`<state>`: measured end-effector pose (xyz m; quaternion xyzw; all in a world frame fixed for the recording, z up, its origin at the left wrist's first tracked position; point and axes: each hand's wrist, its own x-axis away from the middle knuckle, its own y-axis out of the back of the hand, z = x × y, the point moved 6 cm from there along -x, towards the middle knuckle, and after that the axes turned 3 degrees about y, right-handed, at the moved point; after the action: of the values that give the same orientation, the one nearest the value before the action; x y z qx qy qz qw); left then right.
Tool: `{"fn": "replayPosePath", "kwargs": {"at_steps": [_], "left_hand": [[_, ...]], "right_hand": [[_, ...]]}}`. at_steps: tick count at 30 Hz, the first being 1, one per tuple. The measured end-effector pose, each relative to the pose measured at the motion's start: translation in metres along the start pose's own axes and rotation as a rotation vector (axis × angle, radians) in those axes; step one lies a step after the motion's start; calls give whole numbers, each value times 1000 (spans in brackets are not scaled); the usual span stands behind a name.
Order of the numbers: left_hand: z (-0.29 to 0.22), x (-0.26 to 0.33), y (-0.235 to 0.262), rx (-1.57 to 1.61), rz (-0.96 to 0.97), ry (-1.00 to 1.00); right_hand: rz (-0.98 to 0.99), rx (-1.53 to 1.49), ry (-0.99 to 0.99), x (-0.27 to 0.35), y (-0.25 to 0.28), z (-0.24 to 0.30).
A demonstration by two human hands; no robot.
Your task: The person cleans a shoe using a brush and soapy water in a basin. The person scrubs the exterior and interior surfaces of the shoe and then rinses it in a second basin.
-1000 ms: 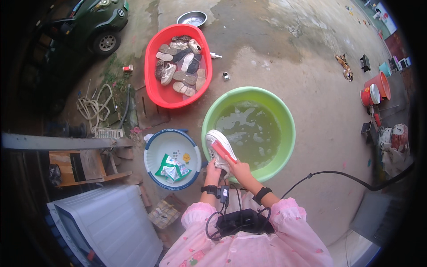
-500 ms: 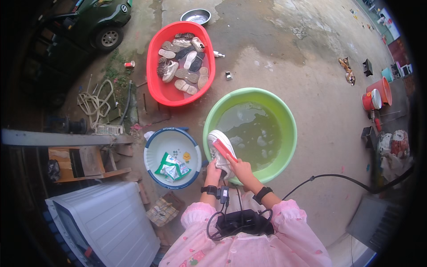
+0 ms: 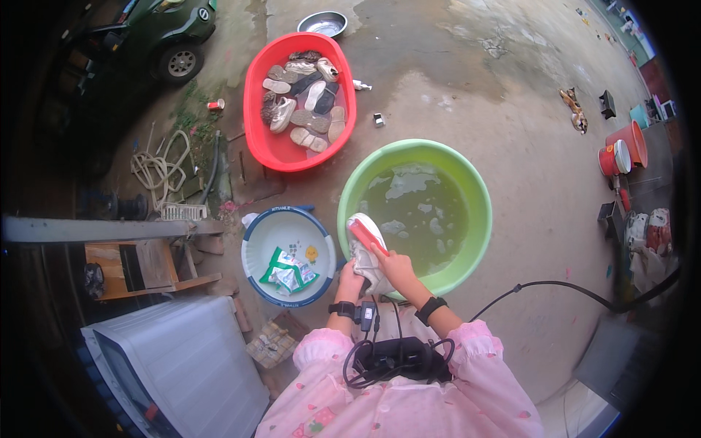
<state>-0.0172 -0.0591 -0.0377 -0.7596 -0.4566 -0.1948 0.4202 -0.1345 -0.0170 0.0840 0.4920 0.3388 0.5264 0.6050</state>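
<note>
A white sneaker [image 3: 370, 277] is tilted over the near left rim of the green tub [image 3: 479, 197]. My left hand [image 3: 349, 280] is closed on the sneaker's left side near the heel end. In my right hand [image 3: 398, 271] is a red scrub brush [image 3: 364, 234], lying along the sneaker's upper toward the toe; its bristles are hidden. Cloudy, greenish water [image 3: 416, 201] with patches of foam fills the tub's bottom. Beside it on the left, a white basin with a blue rim [image 3: 249, 274] holds green and white plastic packets [image 3: 290, 273].
A red oval tub [image 3: 253, 120] with several shoes stands beyond, near a metal bowl [image 3: 323, 23]. A white cabinet-like box [image 3: 171, 354] and a wooden frame [image 3: 150, 270] are at left. A black hose [image 3: 562, 287] crosses the right side; a cat [image 3: 573, 111] lies farther off.
The brush has shifted slightly toward the sneaker's toe, and the sneaker's toe sits a little lower. The whole view has shifted slightly. Both hands keep their holds.
</note>
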Motion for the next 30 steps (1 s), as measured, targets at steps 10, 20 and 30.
{"fn": "replayPosePath", "kwargs": {"at_steps": [10,20,30], "left_hand": [[20,-22,0,573,-197,261],[28,-33,10,593,-109,261],[11,-20,13,-67,98,-107]], "right_hand": [[50,-34,-59,-30,-23,-13],[121,18,-191,35,-7,-36],[22,-122,-671,93,26,-131]]}}
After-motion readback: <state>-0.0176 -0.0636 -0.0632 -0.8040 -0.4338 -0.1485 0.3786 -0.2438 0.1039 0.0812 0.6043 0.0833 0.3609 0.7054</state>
